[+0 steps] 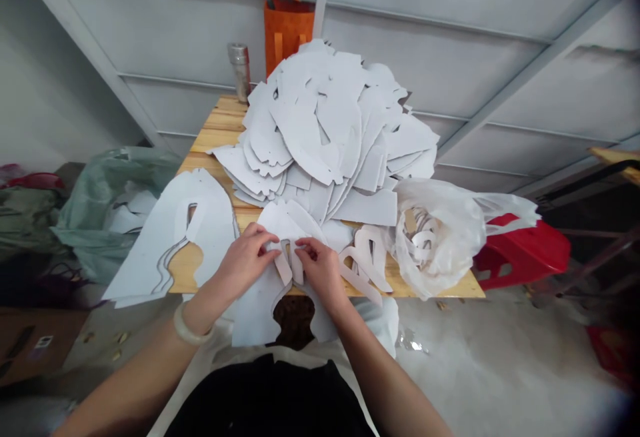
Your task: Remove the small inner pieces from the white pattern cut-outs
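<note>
A white cut piece (287,220) with a narrow slot and a curved notch lies at the table's front edge, its lower part hanging over. A small curved white strip (285,269) lies around the slot. My left hand (253,252) pinches the strip's left side, and my right hand (315,258) has its fingers closed on the right side. Small looped white strips (370,257) rest just right of my right hand. To the left lies a stack of similar white pieces (165,223) with a strip around their slot.
Behind my hands rises a large heap of white pieces (320,110). A clear plastic bag (450,237) of strips stands at the right edge. Further off are a metal flask (241,73), an orange bag (287,27), a red stool (530,253) and a green bag (90,217).
</note>
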The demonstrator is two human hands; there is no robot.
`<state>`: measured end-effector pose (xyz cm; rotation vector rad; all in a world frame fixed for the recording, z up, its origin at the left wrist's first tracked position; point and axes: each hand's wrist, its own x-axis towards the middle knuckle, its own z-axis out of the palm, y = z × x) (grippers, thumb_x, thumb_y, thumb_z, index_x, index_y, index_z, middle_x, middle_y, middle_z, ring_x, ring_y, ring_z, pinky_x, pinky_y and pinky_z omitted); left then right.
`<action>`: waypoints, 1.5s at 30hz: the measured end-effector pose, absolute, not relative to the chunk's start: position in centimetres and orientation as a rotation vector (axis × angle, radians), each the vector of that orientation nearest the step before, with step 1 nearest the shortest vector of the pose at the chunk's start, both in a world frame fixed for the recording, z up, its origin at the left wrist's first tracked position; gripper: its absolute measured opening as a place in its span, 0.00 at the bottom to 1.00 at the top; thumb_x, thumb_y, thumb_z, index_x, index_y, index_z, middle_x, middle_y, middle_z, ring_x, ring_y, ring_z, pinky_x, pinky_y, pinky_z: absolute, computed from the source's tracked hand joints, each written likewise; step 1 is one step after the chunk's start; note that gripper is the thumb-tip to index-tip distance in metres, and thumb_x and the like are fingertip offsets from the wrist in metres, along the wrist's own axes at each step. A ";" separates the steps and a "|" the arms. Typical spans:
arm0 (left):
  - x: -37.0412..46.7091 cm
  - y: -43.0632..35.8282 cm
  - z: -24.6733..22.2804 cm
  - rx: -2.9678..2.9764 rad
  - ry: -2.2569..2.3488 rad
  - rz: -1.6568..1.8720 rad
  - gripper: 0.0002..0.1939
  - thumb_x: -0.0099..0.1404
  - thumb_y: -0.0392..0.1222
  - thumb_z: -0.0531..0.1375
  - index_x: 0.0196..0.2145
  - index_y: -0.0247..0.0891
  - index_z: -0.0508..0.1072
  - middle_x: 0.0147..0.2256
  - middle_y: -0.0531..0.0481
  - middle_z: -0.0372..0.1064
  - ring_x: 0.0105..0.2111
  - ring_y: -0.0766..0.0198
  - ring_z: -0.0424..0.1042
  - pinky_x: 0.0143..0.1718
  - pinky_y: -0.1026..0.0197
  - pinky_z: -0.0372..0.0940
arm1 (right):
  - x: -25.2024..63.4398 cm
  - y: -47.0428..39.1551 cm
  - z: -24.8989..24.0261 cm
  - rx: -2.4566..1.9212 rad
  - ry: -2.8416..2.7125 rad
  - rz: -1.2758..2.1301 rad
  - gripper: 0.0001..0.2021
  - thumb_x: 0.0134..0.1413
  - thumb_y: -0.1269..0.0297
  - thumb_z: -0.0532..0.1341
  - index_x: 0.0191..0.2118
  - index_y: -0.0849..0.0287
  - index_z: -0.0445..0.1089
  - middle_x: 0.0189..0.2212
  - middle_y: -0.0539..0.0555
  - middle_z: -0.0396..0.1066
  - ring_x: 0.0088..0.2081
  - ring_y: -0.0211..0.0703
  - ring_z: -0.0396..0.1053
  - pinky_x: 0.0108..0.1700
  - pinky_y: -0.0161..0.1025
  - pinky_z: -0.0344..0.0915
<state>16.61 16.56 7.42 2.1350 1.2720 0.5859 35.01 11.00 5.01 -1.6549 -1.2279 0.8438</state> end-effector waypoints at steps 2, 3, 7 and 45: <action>16.9 17.0 7.4 2.214 1.248 0.621 0.09 0.69 0.41 0.60 0.44 0.41 0.79 0.46 0.45 0.71 0.40 0.57 0.76 0.45 0.54 0.71 | 35.0 11.0 5.2 -1.663 -1.237 0.843 0.11 0.55 0.63 0.62 0.40 0.59 0.79 0.26 0.52 0.77 0.29 0.45 0.72 0.37 0.39 0.67; 17.0 17.2 7.3 2.256 1.227 0.633 0.10 0.70 0.38 0.59 0.44 0.40 0.79 0.47 0.44 0.72 0.44 0.55 0.75 0.48 0.53 0.70 | 35.1 11.0 5.3 -1.669 -1.243 0.842 0.11 0.55 0.62 0.62 0.39 0.59 0.79 0.27 0.52 0.77 0.29 0.45 0.72 0.37 0.39 0.67; 17.3 18.2 6.6 2.336 1.151 0.627 0.12 0.69 0.33 0.58 0.44 0.40 0.80 0.45 0.44 0.74 0.47 0.53 0.73 0.51 0.52 0.69 | 35.2 11.0 5.9 -1.701 -1.273 0.814 0.11 0.56 0.59 0.61 0.38 0.58 0.79 0.27 0.53 0.78 0.29 0.45 0.72 0.37 0.40 0.67; 17.0 18.5 5.9 2.642 0.907 0.614 0.17 0.73 0.31 0.54 0.51 0.41 0.79 0.49 0.43 0.69 0.49 0.53 0.67 0.53 0.52 0.67 | 35.0 12.1 6.6 -1.795 -1.316 0.913 0.06 0.44 0.63 0.61 0.31 0.54 0.65 0.19 0.44 0.67 0.23 0.40 0.62 0.30 0.36 0.56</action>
